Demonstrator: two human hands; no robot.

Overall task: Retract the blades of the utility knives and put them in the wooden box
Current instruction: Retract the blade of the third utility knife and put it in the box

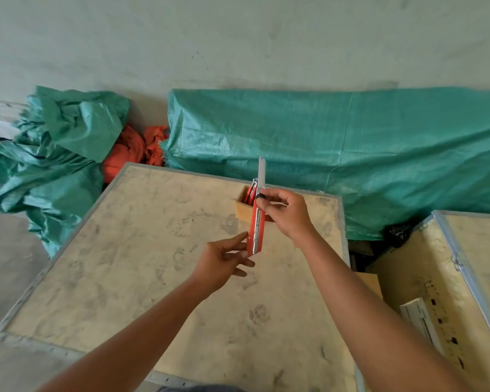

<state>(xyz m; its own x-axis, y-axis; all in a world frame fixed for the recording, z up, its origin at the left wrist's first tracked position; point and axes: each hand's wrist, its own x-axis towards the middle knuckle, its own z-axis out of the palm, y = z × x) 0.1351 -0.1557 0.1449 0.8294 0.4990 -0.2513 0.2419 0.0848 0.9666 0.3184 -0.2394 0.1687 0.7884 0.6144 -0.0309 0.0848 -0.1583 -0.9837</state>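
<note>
A red knife (pixel 255 230) is held upright above the table (pixel 142 264), its silver blade (pixel 261 172) fully out and pointing away from the person. The right hand (pixel 287 215) pinches the upper part of the handle, thumb on the black slider (pixel 261 196). The left hand (pixel 224 260) sits below and left of it, fingers loosely spread, with fingertips touching the lower end of the handle.

Just behind the right hand, near the table's far edge, stands the small wooden box (pixel 242 209). More red knives (pixel 251 192) stand in it, their ends poking above the rim.

The table is a pale plywood panel edged with a grey metal frame, its face smudged with dusty prints and scuff marks. To the right of the right forearm is a second plywood crate (pixel 425 278) with metal edging and a latch, and a white strip (pixel 420 318) lies on it.

Beyond the hands, a green woven tarp (pixel 351 154) covers a long low shape against a plain grey-green wall (pixel 238 38). Far left of the left hand, another green tarp (pixel 57 154) lies crumpled in a heap, with orange cloth (pixel 136 148) bunched between the two. The floor (pixel 3 250) at left is bare grey concrete.
</note>
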